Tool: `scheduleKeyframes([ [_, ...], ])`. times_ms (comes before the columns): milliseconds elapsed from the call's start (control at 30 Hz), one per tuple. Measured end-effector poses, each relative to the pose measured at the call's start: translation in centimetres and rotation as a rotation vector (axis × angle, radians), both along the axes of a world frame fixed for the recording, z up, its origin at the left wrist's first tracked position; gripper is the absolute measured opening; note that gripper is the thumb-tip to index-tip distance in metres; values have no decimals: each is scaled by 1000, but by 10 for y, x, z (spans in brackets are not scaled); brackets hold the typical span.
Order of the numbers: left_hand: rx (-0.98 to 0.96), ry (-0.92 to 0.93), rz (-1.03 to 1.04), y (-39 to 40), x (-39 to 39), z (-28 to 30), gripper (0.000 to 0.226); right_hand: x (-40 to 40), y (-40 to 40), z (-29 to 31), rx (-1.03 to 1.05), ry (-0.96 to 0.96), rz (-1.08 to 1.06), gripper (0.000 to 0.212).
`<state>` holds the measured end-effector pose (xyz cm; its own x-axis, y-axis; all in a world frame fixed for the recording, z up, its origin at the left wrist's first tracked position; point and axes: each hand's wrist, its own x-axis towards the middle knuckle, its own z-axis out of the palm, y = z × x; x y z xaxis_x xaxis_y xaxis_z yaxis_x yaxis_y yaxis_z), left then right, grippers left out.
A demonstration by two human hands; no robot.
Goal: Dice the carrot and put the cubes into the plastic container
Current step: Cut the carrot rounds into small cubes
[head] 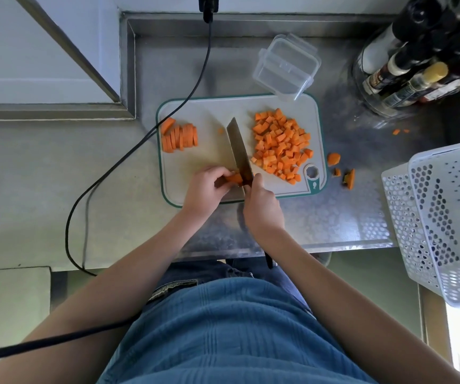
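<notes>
Beyond the left hand [208, 187], which pinches a carrot piece [234, 178] partly hidden by its fingers, lie carrot slices [179, 135]; the right hand [262, 206] grips the knife [239, 151], handle hidden, with cubes [280, 144] and the plastic container [287, 66] farther beyond.

The person wears a blue ribbed top [231, 333] over dark jeans [195, 275], both forearms bare of sleeves.

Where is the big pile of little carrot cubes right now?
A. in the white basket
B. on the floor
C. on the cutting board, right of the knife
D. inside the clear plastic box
C: the carrot cubes lie heaped on the cutting board, right of the knife; the plastic container holds none.
</notes>
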<state>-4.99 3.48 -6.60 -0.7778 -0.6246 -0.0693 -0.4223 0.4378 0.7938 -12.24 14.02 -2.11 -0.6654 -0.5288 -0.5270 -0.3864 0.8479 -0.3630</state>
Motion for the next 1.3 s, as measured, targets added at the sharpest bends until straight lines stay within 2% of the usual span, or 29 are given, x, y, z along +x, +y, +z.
scheduleKeyframes([
  [200,24,13,-1,-1,0,4,18,-4,6,4,-34,5,-5,7],
  [367,54,12,28,-1,6,7,42,-17,11,21,-139,-16,-93,22],
  [567,84,32,67,-4,13,7,27,-5,9,29,-158,-52,-67,14],
  [733,136,19,81,-3,9,3,21,4,2,24,-133,-39,9,24],
  [867,169,41,89,-3,9,0,15,7,-1,18,-124,-45,16,24],
  [1100,138,52,81,-4,7,2,7,13,-2,9,-13,28,81,27],
  [1300,11,-46,73,-7,6,-4,7,14,-10,0,83,42,112,27],
])
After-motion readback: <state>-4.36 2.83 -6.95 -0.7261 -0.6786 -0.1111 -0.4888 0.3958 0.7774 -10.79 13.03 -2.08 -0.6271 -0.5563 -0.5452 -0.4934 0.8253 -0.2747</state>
